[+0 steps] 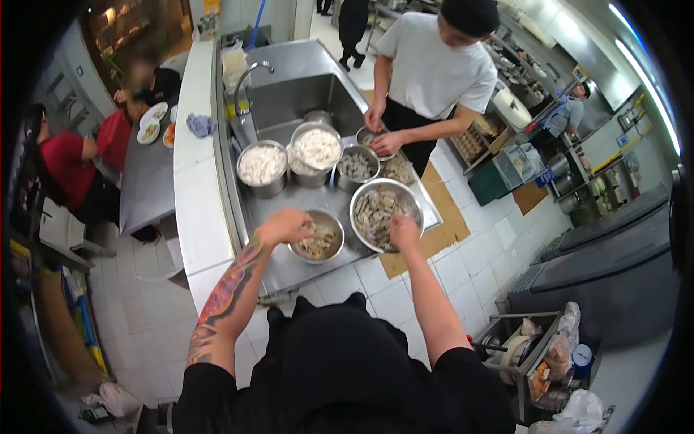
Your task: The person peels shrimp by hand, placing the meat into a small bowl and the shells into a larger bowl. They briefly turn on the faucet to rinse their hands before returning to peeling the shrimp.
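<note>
My left hand [289,226] is over the left rim of a steel bowl [340,251], fingers drawn together; what they hold is too small to tell. Brownish shrimp scraps [318,247], apparently shells and heads, lie in that bowl. My right hand [405,233] reaches over the near right side of a larger steel bowl [353,215] full of grey, raw-looking shrimp [377,210]. Its fingers are bent closed, and their tips are hidden from me. Behind the bowls, a steel pot [356,184] contains grey pieces that look like peeled shrimp [356,166].
Pots of white food [262,165] stand before the sink [311,94] and its faucet [242,87]. Across the counter, a co-worker in a white shirt [441,72] works with both hands at another bowl [369,137]. Cardboard [444,210] covers floor at right.
</note>
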### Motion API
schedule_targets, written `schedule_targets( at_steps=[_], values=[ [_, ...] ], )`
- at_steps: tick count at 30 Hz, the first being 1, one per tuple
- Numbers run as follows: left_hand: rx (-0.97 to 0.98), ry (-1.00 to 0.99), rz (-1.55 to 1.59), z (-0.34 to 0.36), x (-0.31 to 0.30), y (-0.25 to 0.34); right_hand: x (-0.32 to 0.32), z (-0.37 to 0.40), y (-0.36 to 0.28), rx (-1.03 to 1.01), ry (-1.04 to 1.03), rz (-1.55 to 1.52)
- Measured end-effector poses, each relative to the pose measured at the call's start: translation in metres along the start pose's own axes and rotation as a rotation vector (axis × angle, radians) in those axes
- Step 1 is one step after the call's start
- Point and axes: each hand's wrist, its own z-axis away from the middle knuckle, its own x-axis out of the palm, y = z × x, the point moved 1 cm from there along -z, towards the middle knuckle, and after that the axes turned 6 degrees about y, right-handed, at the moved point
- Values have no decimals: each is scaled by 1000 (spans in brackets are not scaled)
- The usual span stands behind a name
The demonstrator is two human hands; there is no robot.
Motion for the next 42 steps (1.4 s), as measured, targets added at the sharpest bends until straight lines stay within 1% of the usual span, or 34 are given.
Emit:
schedule_targets(
  at_steps=[1,2,4,5,9,11,12,14,15,16,17,18,20,21,23,24,25,26,28,29,31,32,34,37,40,42],
  values=[
    [22,-2,-5,-1,-3,3,6,-1,-6,-31,-35,123],
    [31,6,-20,-2,-5,5,11,-4,-9,-31,-17,117],
    [-38,-25,29,6,-13,17,24,1,-12,-141,21,228],
    [-18,-22,28,7,-13,18,29,3,-12,-184,97,239],
    [-10,10,35,7,-8,15,32,-2,-17,-165,122,324],
    [-40,-9,47,7,-7,14,30,-8,-12,-82,73,221],
    [-54,-5,55,7,-8,14,26,-11,-12,-94,62,220],
    [-3,32,64,8,-8,14,10,-14,-10,153,132,83],
    [1,60,74,9,-10,17,3,-15,-12,130,118,79],
    [-26,81,78,8,-9,19,-4,-14,-15,93,197,-39],
    [23,115,72,7,-8,20,-4,-11,-24,55,269,-166],
    [69,148,58,6,-9,20,3,-7,-38,24,250,-190],
    [96,212,130,2,-7,25,18,3,-65,108,38,-621],
    [76,226,113,0,-8,28,22,8,-83,89,27,-642],
    [114,302,267,-3,-9,38,31,28,-125,331,-334,-1154],
    [118,309,249,-2,-9,41,39,36,-139,372,-341,-1204],
    [98,318,200,-1,-7,44,64,39,-137,409,-385,-1312],
    [75,330,153,0,-5,43,64,42,-145,387,-383,-1322],
    [86,342,104,-1,4,37,59,48,-161,585,-592,-1409],
    [93,338,71,-2,10,33,56,50,-168,566,-606,-1402],
    [64,356,84,0,8,38,51,50,-178,689,-578,-1391],
    [47,347,97,0,8,39,52,50,-180,677,-598,-1385],
    [31,354,74,-1,9,40,51,50,-181,744,-574,-1433],
    [-19,306,43,-3,15,39,51,49,-175,732,-601,-1423],
    [-21,344,31,-7,28,36,53,54,-170,736,-579,-1444],
    [-33,385,35,-9,27,36,47,55,-172,649,-580,-1408]
  ],
)
